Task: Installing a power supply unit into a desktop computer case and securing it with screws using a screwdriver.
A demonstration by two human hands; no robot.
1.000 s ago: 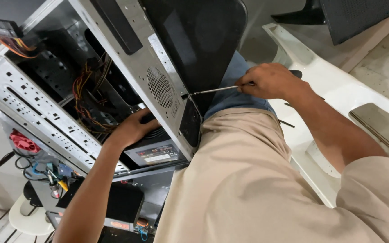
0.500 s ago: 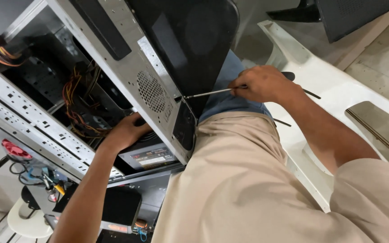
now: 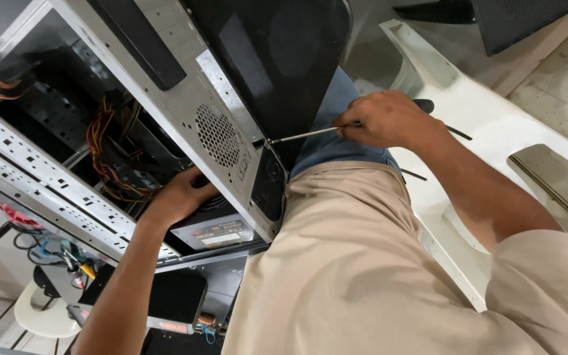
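**Screwdriver at the rear of an open computer case**

Pale floor tiles show past the right hand, beyond a white moulded panel that lies under that forearm. Between the two hands stands a grey metal computer case, tilted and with its side open, resting against the person's lap in beige cloth.

The right hand is closed around a screwdriver, fingers wrapped tight on the black handle, whose end sticks out behind the knuckles. The bare steel shaft runs out of this grip toward the case, and its tip meets the rear panel just beside the round perforated fan grille. Above the shaft sits the case's black side panel.

The left hand reaches into the open case, on the far side of the rear panel from the screwdriver. Its fingers curl over the top of a black power supply; whether they clasp it or only rest on it cannot be told. Just above this hand hangs a bundle of red, yellow and black wires. A perforated metal drive rack runs past the wrist. Below the forearm lie small tools and cables and a white stool.
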